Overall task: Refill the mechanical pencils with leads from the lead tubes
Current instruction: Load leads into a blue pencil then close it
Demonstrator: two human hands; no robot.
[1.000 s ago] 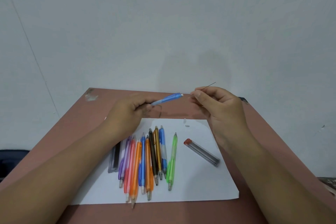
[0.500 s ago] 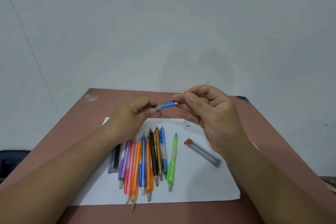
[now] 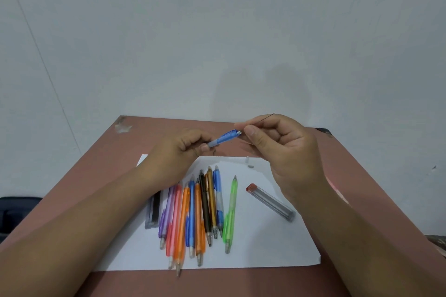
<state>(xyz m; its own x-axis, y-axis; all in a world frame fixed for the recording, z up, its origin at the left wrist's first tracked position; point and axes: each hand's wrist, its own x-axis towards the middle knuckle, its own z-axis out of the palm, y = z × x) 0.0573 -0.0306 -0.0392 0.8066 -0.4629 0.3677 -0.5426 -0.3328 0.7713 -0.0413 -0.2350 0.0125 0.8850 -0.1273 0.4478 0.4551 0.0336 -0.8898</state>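
My left hand [image 3: 182, 150] grips a blue mechanical pencil [image 3: 225, 138] above the table, its open back end pointing right. My right hand [image 3: 284, 152] pinches a thin dark lead [image 3: 266, 117] between thumb and forefinger, right at the pencil's open end. Several coloured mechanical pencils [image 3: 198, 212] lie side by side on a white sheet of paper [image 3: 265, 243]. A clear lead tube with a red cap [image 3: 271, 202] lies on the sheet to their right. A second dark lead tube [image 3: 154, 210] lies left of the pencils, partly behind my left forearm.
The paper lies on a reddish-brown table [image 3: 350, 176] pushed against a pale wall. Two small pale bits [image 3: 249, 165] sit on the sheet's far edge. A dark object [image 3: 14, 212] shows beyond the table's left side.
My right hand has brought the lead in from the right to the pencil's back end. The left hand has tilted the pencil slightly and stayed in place.
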